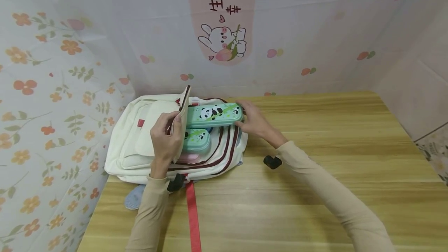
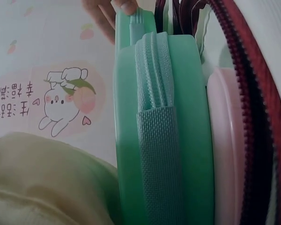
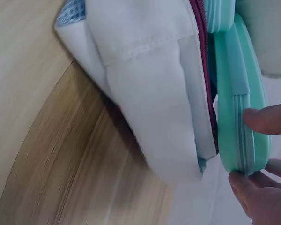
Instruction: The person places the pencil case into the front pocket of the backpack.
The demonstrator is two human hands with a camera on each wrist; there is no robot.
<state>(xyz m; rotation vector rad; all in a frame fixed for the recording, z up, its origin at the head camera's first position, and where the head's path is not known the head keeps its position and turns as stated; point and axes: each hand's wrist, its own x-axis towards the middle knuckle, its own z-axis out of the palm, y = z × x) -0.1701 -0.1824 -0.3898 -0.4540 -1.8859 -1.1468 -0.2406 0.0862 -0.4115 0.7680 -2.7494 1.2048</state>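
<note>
A cream backpack [image 1: 120,147] with dark red zips lies on the wooden table, its front compartment unzipped. My left hand [image 1: 166,135] pinches the edge of the raised front flap [image 1: 181,121]. With thumb and fingers, my right hand [image 1: 257,119] grips the right end of a long mint-green pencil case [image 1: 227,114] with panda pictures; its left end is hidden behind the flap. Just below sits a second mint-green panda case [image 1: 198,143], partly inside the opening. Beneath that shows a pink case [image 2: 227,122], mostly covered. In the right wrist view, the thumb [image 3: 267,119] lies on the long case's zipped side [image 3: 241,136].
A red strap [image 1: 193,217] runs from the bag toward the table's front edge. A bluish mesh piece [image 1: 134,198] sticks out under the bag. Patterned cloth hangs behind [image 1: 315,30] and to the left [image 1: 45,127]. Bare wood [image 1: 350,147] lies right of the bag.
</note>
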